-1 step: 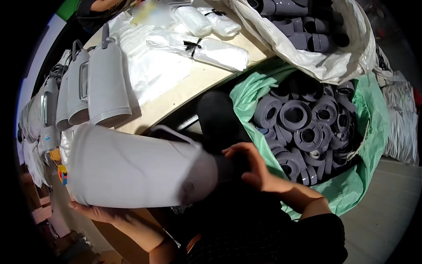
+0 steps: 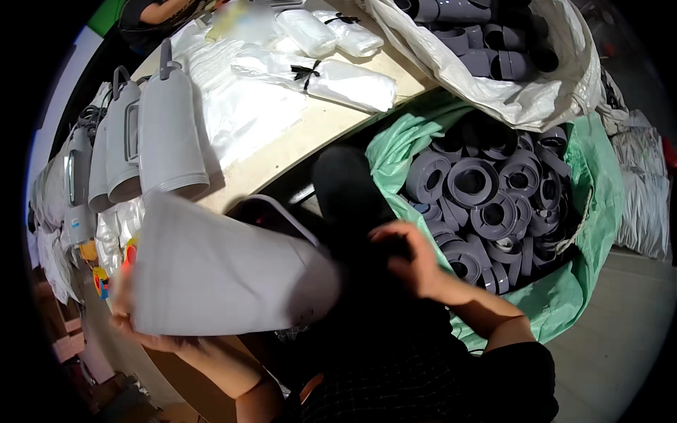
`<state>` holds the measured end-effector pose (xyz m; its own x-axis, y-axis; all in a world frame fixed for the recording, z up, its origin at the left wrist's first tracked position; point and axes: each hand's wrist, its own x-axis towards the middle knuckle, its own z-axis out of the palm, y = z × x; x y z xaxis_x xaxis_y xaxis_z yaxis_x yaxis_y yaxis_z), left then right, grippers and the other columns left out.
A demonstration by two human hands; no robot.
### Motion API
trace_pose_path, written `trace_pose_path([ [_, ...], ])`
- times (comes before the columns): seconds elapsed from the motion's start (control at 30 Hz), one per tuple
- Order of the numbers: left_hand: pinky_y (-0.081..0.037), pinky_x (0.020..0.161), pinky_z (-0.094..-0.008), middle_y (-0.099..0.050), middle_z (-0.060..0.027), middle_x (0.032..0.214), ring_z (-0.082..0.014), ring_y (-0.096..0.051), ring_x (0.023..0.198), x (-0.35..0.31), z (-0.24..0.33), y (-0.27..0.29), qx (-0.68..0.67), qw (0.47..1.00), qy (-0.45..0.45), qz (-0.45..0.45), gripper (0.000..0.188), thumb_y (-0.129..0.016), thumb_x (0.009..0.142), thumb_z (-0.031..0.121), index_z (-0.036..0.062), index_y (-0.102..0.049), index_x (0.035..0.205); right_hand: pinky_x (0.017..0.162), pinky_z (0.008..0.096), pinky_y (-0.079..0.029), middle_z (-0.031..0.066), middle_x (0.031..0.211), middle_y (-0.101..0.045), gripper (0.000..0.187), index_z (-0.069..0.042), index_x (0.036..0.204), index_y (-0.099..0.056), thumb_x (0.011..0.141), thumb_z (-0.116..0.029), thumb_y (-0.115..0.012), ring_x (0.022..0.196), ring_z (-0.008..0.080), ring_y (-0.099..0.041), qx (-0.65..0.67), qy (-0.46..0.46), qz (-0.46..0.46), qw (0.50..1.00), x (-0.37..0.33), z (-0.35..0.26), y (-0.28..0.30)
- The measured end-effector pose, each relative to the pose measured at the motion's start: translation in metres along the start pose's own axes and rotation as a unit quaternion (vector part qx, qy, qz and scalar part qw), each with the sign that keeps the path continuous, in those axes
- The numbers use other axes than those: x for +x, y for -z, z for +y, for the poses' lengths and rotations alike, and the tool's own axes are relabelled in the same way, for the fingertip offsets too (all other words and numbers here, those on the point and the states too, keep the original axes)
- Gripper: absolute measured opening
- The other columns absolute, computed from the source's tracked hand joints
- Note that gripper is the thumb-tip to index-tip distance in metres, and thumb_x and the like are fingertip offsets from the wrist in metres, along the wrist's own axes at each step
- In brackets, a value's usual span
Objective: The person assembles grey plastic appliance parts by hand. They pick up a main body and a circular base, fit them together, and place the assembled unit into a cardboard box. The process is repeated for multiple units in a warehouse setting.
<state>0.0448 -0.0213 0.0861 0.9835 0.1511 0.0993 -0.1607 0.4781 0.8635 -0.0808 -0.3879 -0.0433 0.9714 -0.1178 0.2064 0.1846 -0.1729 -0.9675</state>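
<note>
A large, pale-grey tapered plastic housing [image 2: 233, 275] with a loop handle [image 2: 289, 218] lies across my lap, tilted and blurred. My left hand [image 2: 151, 331] grips its wide end from below, with the fingers partly hidden behind the rim. Off the narrow end, my right hand [image 2: 416, 264] hovers with thumb and forefinger curved and apart. Nothing shows between them except the dark background. Similar grey housings [image 2: 173, 134] stand at the left edge of the pale table [image 2: 271, 158].
A green bag [image 2: 395, 151] full of grey plastic rings [image 2: 472, 182] stands at my right. Behind it, a white sack [image 2: 493, 102] holds grey tubular parts [image 2: 486, 63]. Clear plastic bags [image 2: 352, 84] lie on the table. Another person's arm [image 2: 162, 10] shows at the far left.
The housing's wide end has swung a little to the right, and its narrow neck no longer shows. My right hand has shifted slightly right, away from the narrow end.
</note>
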Motion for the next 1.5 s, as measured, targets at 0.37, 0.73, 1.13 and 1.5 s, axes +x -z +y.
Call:
trace_pose_path([
  [0.37,-0.031,0.060,-0.0248,-0.044,0.0024,0.067,-0.0084,-0.035,0.062,0.067,-0.080,-0.090,0.150,0.951,0.008,-0.272,0.036,-0.066,0.090,0.019,0.0122,-0.039,0.068,0.096,0.0402,-0.046,0.0205,0.112,-0.055,0.087,0.013,0.130,-0.044,0.075,-0.038,-0.089,0.101,0.0311,-0.055,-0.280,-0.290,0.419,0.814,0.027,0.271,0.079],
  [0.73,-0.039,0.112,-0.0430,-0.051,-0.0275,0.141,-0.0325,-0.047,0.137,0.091,-0.077,-0.089,0.170,0.930,0.102,-0.310,0.133,-0.081,0.056,0.081,0.0046,-0.031,0.153,0.112,0.0388,-0.037,0.0162,0.139,-0.054,0.092,0.004,0.149,-0.044,0.078,-0.040,-0.082,0.129,0.0258,-0.053,0.164,0.110,0.058,0.979,0.175,-0.039,-0.047],
  [1.13,-0.035,0.116,-0.0431,-0.035,-0.0208,0.154,-0.0311,-0.040,0.141,0.077,-0.069,-0.075,0.104,0.963,0.091,-0.229,0.133,-0.072,0.065,0.084,0.0043,-0.019,0.158,0.113,0.0485,-0.041,0.0223,0.137,-0.055,0.119,0.001,0.146,-0.040,0.066,-0.080,-0.076,0.135,0.0359,-0.049,0.195,0.085,0.013,0.977,0.187,-0.061,-0.078],
  [1.5,-0.042,0.108,-0.0398,-0.046,-0.0126,0.136,-0.0255,-0.049,0.128,0.057,-0.092,-0.082,0.092,0.972,0.091,-0.194,0.120,-0.081,0.058,0.081,0.0078,-0.038,0.142,0.108,0.0450,-0.047,0.0209,0.135,-0.055,0.110,-0.003,0.149,-0.033,0.079,-0.083,-0.059,0.125,0.0302,-0.056,0.261,-0.033,0.087,0.961,0.157,-0.058,-0.087],
])
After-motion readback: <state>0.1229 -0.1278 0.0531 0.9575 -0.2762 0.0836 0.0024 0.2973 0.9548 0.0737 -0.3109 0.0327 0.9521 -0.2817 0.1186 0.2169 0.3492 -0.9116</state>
